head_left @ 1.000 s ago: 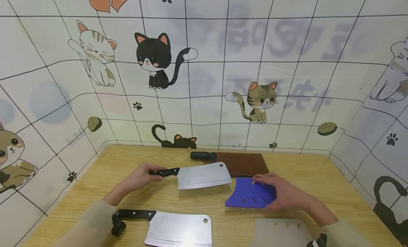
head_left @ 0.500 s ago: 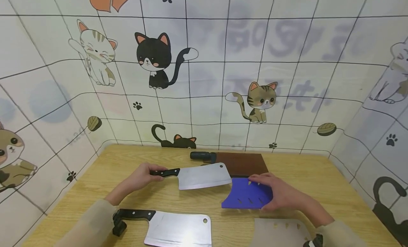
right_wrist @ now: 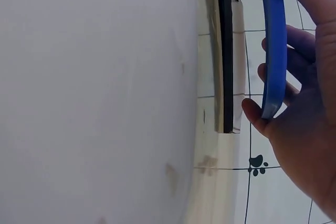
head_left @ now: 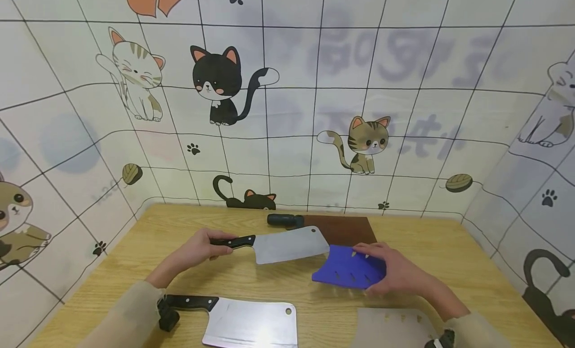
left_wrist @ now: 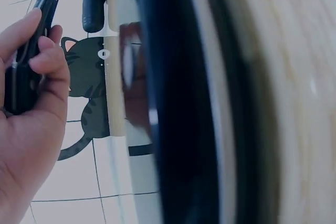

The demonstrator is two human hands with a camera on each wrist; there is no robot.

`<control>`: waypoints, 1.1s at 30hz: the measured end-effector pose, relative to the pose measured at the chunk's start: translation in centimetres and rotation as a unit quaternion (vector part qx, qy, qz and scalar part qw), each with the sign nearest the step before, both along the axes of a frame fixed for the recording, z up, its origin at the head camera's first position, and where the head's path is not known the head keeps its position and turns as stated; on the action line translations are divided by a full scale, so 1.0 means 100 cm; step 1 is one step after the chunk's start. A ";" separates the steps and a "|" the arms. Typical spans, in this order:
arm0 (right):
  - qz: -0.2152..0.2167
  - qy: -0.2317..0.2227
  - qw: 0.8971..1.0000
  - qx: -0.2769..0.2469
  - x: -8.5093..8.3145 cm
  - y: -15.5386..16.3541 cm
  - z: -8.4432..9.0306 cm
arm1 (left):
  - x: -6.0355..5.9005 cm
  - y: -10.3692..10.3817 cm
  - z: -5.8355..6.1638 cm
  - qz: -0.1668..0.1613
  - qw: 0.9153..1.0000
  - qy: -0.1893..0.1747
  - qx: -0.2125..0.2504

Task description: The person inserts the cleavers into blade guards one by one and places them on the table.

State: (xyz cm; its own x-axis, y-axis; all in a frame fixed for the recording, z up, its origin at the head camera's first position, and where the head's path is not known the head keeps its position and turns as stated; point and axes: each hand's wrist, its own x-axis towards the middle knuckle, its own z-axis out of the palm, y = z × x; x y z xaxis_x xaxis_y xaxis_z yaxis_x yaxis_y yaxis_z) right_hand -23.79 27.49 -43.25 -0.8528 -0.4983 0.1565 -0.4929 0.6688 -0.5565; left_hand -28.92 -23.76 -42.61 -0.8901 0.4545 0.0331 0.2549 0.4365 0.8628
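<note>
My left hand [head_left: 197, 249] grips the black handle [head_left: 231, 241] of a steel cleaver [head_left: 291, 244], held just above the wooden table [head_left: 126, 268] with the blade pointing right. In the left wrist view my left hand [left_wrist: 31, 103] curls round the handle [left_wrist: 26, 51]. My right hand [head_left: 395, 270] holds a blue blade sheath [head_left: 348, 273] with several small slots, its open edge close to the cleaver's tip. In the right wrist view the sheath [right_wrist: 274, 45] shows edge-on, pinched between thumb and fingers [right_wrist: 278, 77].
A second cleaver [head_left: 251, 325] with a black handle lies at the front left. A grey sheath [head_left: 395, 328] lies at the front right. A dark brown sheathed knife [head_left: 343, 229] with a black handle [head_left: 284, 219] lies at the back. Cat-patterned walls enclose the table.
The cleaver's blade has risen slightly and moved right toward the blue sheath. My right hand has shifted the sheath left and tilted it toward the blade tip.
</note>
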 end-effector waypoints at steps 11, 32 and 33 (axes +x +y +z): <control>-0.001 -0.019 0.999 -0.047 0.002 0.007 0.008 | 0.001 0.000 0.008 0.016 0.997 -0.038 0.058; 0.004 0.005 0.998 -0.059 -0.005 0.016 0.015 | 0.009 0.002 0.031 -0.050 0.998 -0.024 0.016; 0.009 0.002 0.998 -0.058 -0.006 0.016 0.014 | 0.010 0.002 0.032 -0.057 0.998 -0.021 0.012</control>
